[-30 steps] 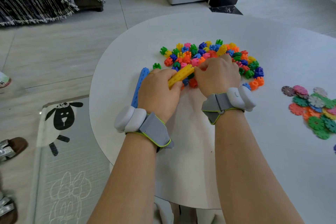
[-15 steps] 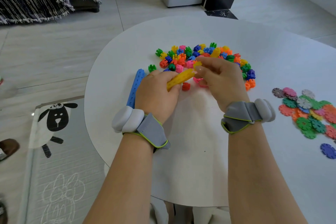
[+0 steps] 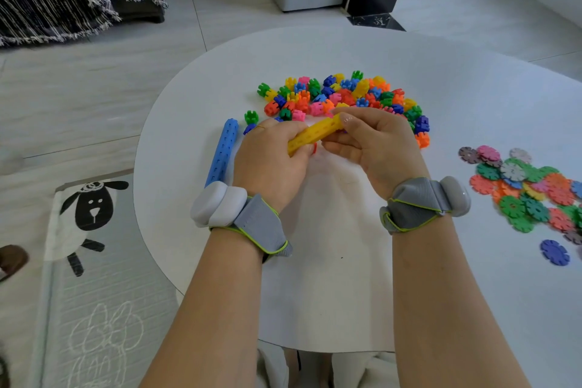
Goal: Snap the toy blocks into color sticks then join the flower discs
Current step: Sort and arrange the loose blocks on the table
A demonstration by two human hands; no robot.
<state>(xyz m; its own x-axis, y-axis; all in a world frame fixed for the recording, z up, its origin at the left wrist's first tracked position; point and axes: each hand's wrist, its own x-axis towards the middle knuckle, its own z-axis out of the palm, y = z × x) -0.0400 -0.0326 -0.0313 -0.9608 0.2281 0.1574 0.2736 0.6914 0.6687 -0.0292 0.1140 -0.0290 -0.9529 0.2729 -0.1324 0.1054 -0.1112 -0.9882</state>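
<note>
A yellow stick (image 3: 315, 134) of snapped blocks slants up to the right between both hands. My left hand (image 3: 271, 161) grips its lower end. My right hand (image 3: 371, 142) pinches its upper end with thumb and fingertips. Behind them lies a pile of loose blocks (image 3: 343, 98) in several colours. A finished blue stick (image 3: 222, 151) lies on the white table (image 3: 330, 277) to the left of my left hand. Flower discs (image 3: 522, 186) in several colours are heaped at the right.
A single blue disc (image 3: 555, 252) lies apart near the right edge. The table's curved rim runs close on the left, above a play mat with a sheep picture (image 3: 91, 208). Both wrists wear grey bands.
My right hand lifted a yellow block out of the pile and brought it onto the top end of the yellow stick. My left hand kept hold of the stick.
</note>
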